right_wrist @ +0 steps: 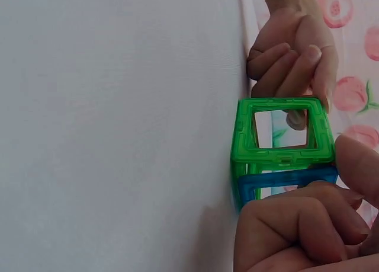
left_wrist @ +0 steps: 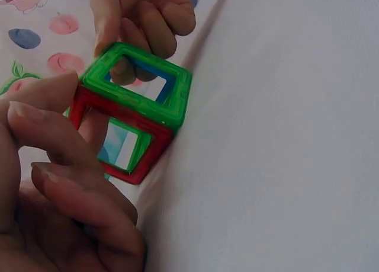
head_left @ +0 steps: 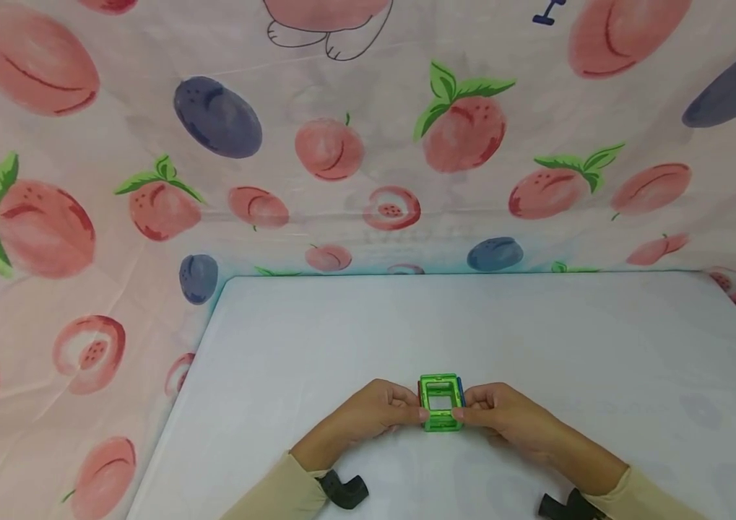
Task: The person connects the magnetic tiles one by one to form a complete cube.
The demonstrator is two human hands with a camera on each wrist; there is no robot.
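Observation:
A small cube (head_left: 443, 415) of see-through magnetic tiles with open square frames is held between both hands over the white table. Its green tile (right_wrist: 285, 159) faces the person, with a red tile (left_wrist: 127, 113) on the left side and a blue tile (right_wrist: 283, 178) on the right. My left hand (head_left: 377, 413) pinches the cube at its red side, thumb at the near lower corner. On the opposite side, my right hand (head_left: 512, 419) grips it by the blue tile, thumb on the near green edge. Curled fingers partly cover the blue tile in the right wrist view.
The white tabletop (head_left: 315, 332) extends around the hands to a straight back edge. Behind it and along the left hangs a pale cloth (head_left: 341, 87) printed with fruit. Black straps (head_left: 344, 491) sit at both wrists, by the beige sleeves (head_left: 279, 495).

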